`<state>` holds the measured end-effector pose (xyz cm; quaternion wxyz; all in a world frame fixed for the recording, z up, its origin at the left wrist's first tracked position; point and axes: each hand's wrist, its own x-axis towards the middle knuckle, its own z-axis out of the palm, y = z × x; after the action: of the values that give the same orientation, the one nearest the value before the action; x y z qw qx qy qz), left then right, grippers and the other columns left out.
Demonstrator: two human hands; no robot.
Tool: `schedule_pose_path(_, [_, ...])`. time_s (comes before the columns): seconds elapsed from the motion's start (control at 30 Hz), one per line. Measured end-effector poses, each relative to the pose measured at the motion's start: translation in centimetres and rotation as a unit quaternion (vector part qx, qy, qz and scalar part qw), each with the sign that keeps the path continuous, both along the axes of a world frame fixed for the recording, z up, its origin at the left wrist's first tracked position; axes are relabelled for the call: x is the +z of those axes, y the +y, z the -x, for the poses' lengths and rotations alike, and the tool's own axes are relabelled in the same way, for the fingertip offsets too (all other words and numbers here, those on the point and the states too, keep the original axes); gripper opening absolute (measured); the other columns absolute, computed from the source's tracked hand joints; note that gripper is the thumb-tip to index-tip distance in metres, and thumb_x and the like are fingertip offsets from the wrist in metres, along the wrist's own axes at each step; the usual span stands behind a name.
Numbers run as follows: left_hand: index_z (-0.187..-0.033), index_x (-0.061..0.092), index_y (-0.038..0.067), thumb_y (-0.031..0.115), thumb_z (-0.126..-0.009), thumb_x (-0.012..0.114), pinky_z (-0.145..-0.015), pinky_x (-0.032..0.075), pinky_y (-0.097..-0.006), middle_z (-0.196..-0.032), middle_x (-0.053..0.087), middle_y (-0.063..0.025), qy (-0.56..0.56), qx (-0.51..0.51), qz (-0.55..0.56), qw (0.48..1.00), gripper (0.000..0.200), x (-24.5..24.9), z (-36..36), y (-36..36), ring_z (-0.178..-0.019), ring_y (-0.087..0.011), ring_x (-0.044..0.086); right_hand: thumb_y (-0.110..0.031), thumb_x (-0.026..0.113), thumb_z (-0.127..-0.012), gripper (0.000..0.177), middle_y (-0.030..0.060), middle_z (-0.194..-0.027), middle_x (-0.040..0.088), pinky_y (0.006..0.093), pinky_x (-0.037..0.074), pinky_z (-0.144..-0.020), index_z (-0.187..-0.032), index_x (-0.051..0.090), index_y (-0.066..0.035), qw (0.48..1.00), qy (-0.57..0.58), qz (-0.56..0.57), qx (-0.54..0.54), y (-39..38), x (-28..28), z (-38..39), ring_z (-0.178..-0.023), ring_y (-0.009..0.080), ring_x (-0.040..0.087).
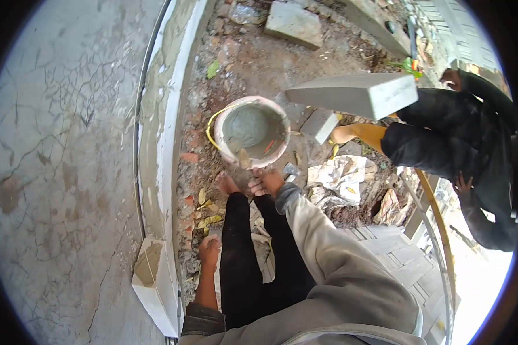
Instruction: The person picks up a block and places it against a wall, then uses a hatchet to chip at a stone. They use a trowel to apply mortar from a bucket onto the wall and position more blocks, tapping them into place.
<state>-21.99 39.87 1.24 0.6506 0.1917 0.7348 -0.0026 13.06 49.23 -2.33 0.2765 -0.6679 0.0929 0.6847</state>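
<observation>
A round bucket (284, 148) with a yellow handle holds wet grey mortar (247, 127) on the dirt in front of my feet. My right hand (266, 181) is at the bucket's near rim, fingers loosely bent and slightly apart, with nothing visible in them. Close by, a brown, wood-like handle (244, 159) rests across the rim. My left hand (209, 250) hangs beside my left leg, near the rubble by the wall, its fingers loosely curled and holding nothing visible. A small grey piece (291, 169) lies on the ground right of my right hand.
A low mortar-topped wall (158, 126) runs along the left, with a pale block (155, 287) on it. A large grey block (357, 95) stands before another person (454, 138) at right. Further blocks (293, 24), sacks (342, 178) and brick rubble cover the ground.
</observation>
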Motion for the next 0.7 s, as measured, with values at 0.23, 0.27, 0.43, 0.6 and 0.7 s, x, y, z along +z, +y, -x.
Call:
schedule_pose_path(0.23, [-0.122,0.059,-0.006,0.017,-0.091,0.067,-0.089,0.053,-0.0348,-0.114,0.066,-0.0169,-0.139,-0.034,-0.257,0.956,0.039,5.1,-16.7,13.0,-0.103,-0.0237,0.067,-0.025,0.06,-0.095,0.029,-0.0018,-0.062,0.06,0.0225,0.04,-0.059,-0.09,0.076,0.0,0.868,-0.483,-0.11,-0.031,-6.2,13.0,-21.8,-0.057,0.0061,0.047])
schedule_pose_path(0.27, [-0.123,0.058,-0.007,0.018,-0.09,0.069,-0.092,0.053,-0.037,-0.116,0.066,-0.0181,-0.188,-0.038,-0.284,0.939,0.043,7.0,-20.4,15.1,-0.106,-0.0253,0.066,-0.023,0.06,-0.095,0.027,0.0005,-0.075,0.067,0.0226,0.04,-0.059,-0.097,0.074,0.0,0.867,-0.486,-0.114,-0.005,-6.7,14.1,-26.4,-0.059,0.0071,0.048])
schedule_pose_path(0.43, [-0.135,0.05,-0.005,0.022,-0.084,0.077,-0.099,0.049,-0.0419,-0.13,0.059,-0.0244,-0.294,-0.179,-0.366,0.865,0.064,14.7,-36.2,21.4,-0.119,-0.0341,0.06,-0.015,0.078,-0.077,0.065,0.014,-0.11,0.068,0.0316,0.055,-0.081,-0.135,0.053,-0.002,0.811,-0.537,-0.167,0.164,-0.8,16.5,-40.8,-0.093,0.0199,0.068])
schedule_pose_path(0.6, [-0.15,0.03,-0.002,0.051,-0.078,0.079,-0.118,0.025,-0.0471,-0.155,0.028,-0.0294,-0.275,-0.184,-0.557,0.761,0.102,16.1,-47.0,23.4,-0.144,-0.0399,0.031,-0.023,0.054,-0.103,0.065,0.0102,-0.131,0.059,0.0356,0.049,-0.102,-0.157,0.019,-0.011,0.823,-0.334,-0.38,0.258,5.6,8.8,-51.5,-0.114,0.0236,0.06])
schedule_pose_path(0.7, [-0.149,0.03,-0.007,0.047,-0.093,0.061,-0.119,0.022,-0.0453,-0.155,0.031,-0.0278,-0.331,-0.147,-0.492,0.792,0.084,13.2,-49.8,24.3,-0.146,-0.0374,0.029,-0.018,0.05,-0.103,0.068,0.0107,-0.128,0.058,0.033,0.048,-0.099,-0.16,0.014,-0.011,0.879,-0.225,-0.316,0.277,7.6,7.5,-52.6,-0.111,0.0222,0.059])
